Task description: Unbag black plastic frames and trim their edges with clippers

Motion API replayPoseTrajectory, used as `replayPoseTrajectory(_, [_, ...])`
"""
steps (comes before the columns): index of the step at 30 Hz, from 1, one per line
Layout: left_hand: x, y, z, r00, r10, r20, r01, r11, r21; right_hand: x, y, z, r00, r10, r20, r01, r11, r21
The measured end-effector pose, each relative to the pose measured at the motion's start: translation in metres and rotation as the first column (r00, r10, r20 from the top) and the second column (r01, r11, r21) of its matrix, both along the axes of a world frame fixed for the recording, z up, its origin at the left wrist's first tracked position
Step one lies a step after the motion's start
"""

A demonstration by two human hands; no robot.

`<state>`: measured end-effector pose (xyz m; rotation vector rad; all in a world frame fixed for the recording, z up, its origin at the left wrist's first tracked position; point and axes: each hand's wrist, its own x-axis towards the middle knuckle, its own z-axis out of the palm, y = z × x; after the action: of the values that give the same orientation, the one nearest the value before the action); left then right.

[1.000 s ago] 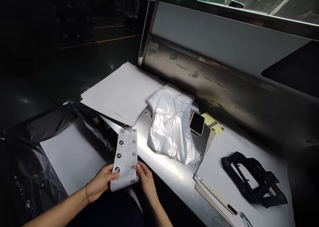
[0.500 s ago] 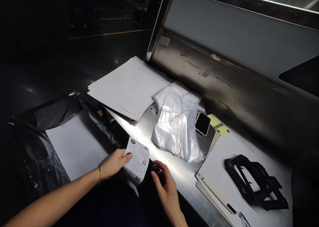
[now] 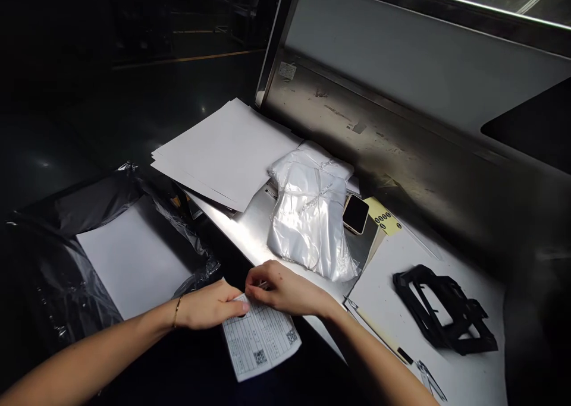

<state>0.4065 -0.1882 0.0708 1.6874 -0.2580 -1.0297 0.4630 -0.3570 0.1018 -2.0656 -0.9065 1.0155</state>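
My left hand (image 3: 209, 305) grips a printed paper label sheet (image 3: 262, 342) by its upper left, thumb on top. The sheet carries table lines and two square codes, and its lower part slopes down towards me. At the sheet's top edge my right hand (image 3: 283, 288) is closed, thumb and fingertips pinched together on it. Exactly what the right fingertips pinch is partly hidden behind them. Beyond my right hand lies a bundle of clear plastic bags (image 3: 312, 219), tied with string, on the metal bench (image 3: 232, 230).
A stack of white sheets (image 3: 223, 150) overhangs the bench's left end. At left stands a container lined with black plastic (image 3: 40, 275), a white sheet (image 3: 134, 257) inside. To the right lie a black plastic frame (image 3: 446, 314), a knife-like tool (image 3: 379, 333), nippers (image 3: 430, 381) and a smartwatch-like device (image 3: 355, 214).
My right hand has moved up and left from beside the label sheet to pinch its top edge. The sheet has turned and now spreads lower towards me. The camera view has shifted slightly.
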Motion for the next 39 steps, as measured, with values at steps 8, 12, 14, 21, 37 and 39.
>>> replayPoseTrajectory(8, [0.001, -0.003, -0.001, 0.999, 0.036, -0.039, -0.039, 0.996, -0.079, 0.003, 0.007, 0.009, 0.997, 0.034, -0.070, -0.036, 0.999, -0.025])
replayPoseTrajectory(12, [-0.003, -0.007, -0.004, 0.992, 0.119, 0.037, -0.119, 0.993, 0.014, 0.001, 0.007, 0.002, 0.995, -0.054, -0.082, 0.049, 0.997, -0.063])
replayPoseTrajectory(14, [-0.005, -0.010, -0.005, 0.983, 0.149, 0.104, -0.156, 0.986, 0.065, 0.002, 0.008, -0.003, 0.988, -0.101, -0.116, 0.094, 0.993, -0.066])
replayPoseTrajectory(21, [-0.006, -0.015, -0.008, 0.936, 0.205, 0.286, -0.255, 0.955, 0.151, 0.013, -0.002, -0.020, 0.900, -0.287, -0.327, 0.276, 0.958, -0.080])
replayPoseTrajectory(37, [0.012, -0.005, -0.032, 0.839, 0.538, 0.080, -0.537, 0.843, -0.026, 0.025, -0.059, -0.083, 0.431, -0.839, -0.333, 0.898, 0.433, 0.072])
replayPoseTrajectory(39, [0.016, -0.001, -0.038, 0.789, 0.614, -0.034, -0.615, 0.787, -0.052, 0.018, -0.068, -0.080, 0.393, -0.847, -0.359, 0.919, 0.372, 0.130])
